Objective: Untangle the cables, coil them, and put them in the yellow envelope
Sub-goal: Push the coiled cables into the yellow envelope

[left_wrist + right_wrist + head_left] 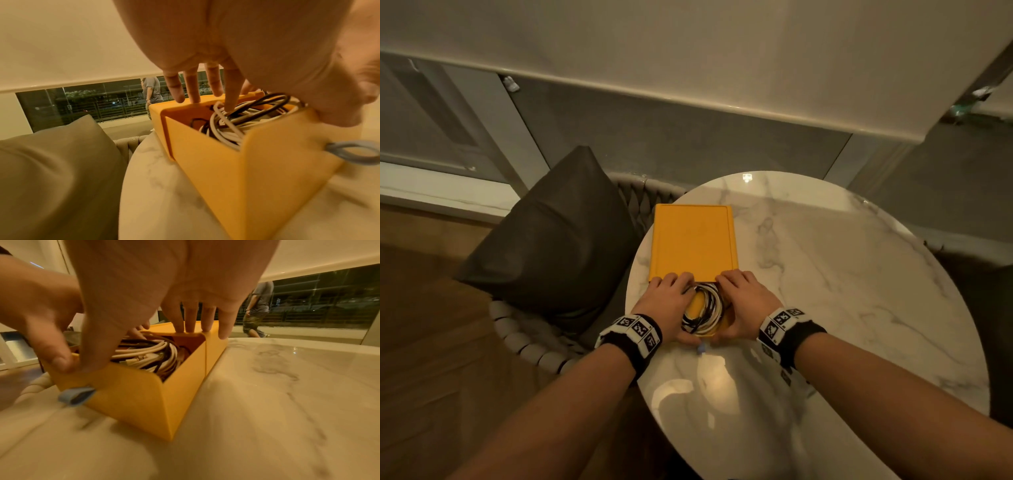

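**Both hands at the mouth of the yellow envelope, cables coiled inside**

From the head view the yellow envelope (693, 241) lies flat on the round marble counter (842, 274) near its left edge, long axis running away from the person, its open mouth towards them. The left hand (666, 301) and right hand (743, 301) flank that mouth, with the coil of cables (703, 310) between them – white and dark strands looped together. I cannot count separate cables beyond those two colours.

The wrist views show what the head view hides. The near flap (257, 170) stands up from the counter like a wall, so the mouth gapes as a wedge-shaped pocket with the cables sitting in it. In the left wrist view the left fingers (192, 91) reach out fairly straight; at least one touches the envelope's top edge and one tip presses on a white loop. In the right wrist view the right fingers (191, 321) rest extended on the top face's edge, while both thumbs press the flap's upper rim from the near side – the hands pinch the envelope rather than the cables.

One small blue tab (76, 395) sticks out from the flap's outer face, only a speck in the head view. One dark cushion (554, 236) sits on the chair to the left. A person walks beyond the window glass.
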### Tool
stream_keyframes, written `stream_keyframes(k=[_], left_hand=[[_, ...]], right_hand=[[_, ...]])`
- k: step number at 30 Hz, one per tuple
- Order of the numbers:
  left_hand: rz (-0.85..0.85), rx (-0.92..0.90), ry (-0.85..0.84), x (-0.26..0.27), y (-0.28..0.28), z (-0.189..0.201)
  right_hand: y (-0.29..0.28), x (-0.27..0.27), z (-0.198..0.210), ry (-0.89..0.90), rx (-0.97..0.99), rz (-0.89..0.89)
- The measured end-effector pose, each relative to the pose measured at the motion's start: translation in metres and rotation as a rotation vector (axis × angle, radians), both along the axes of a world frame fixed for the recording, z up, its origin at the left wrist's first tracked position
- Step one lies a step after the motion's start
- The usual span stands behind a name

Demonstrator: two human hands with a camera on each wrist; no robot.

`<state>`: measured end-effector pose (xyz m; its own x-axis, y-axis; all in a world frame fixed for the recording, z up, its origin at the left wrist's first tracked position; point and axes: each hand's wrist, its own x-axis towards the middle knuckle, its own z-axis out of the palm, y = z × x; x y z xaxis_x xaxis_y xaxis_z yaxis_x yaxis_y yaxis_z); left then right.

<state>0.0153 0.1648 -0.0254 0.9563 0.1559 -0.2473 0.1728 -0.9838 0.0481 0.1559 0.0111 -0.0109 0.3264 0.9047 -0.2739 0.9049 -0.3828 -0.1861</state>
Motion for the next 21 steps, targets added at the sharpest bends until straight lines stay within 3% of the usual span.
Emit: stream_keyframes(k=[6,13,21], left_hand=[[0.083,-0.112,-0.089,0.018,0.015,0.005],[0.301,-0.299,-0.148,0.022,0.021,-0.001],[0.368,-0.27,-0.088,0.033,0.027,0.006]], right_hand=[[0.015,0.004,-0.005,0.046,0.09,-0.179],[0.028,0.007,-0.01,0.036,0.132,-0.307],[0.044,0.017,-0.002,-0.002,0.042,-0.322]])
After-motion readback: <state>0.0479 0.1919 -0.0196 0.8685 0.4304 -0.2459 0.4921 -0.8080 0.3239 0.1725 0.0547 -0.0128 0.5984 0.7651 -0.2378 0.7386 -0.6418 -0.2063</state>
